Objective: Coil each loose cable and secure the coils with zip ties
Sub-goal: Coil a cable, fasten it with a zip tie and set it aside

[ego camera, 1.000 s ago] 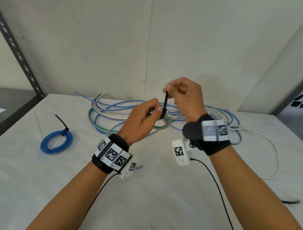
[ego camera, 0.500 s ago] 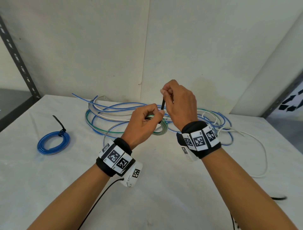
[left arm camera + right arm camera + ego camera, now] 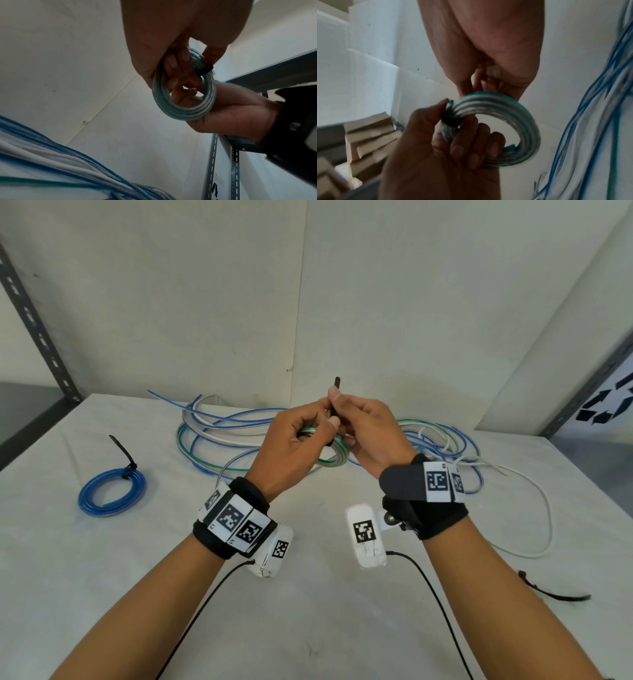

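My left hand (image 3: 323, 429) grips a small coil of green-and-white cable (image 3: 337, 458) held above the table. A black zip tie (image 3: 337, 385) wraps the coil, and its tail points up. My right hand (image 3: 335, 407) pinches that tail between thumb and forefinger just above the coil. In the left wrist view the coil (image 3: 183, 94) is a tight ring with the tie's band (image 3: 205, 69) across its top. The right wrist view shows left fingers curled round the coil (image 3: 505, 106) at the band (image 3: 451, 120).
A tied blue coil (image 3: 111, 491) lies at the left of the white table (image 3: 308, 611). A tangle of loose blue, white and green cables (image 3: 222, 433) spreads behind my hands. A white cable (image 3: 544, 508) and a spare black zip tie (image 3: 555, 594) lie at the right.
My right hand has slid its pinch down the tie's tail toward the coil, so the tail tip now sticks out above its fingers. The left hand keeps hold of the coil.
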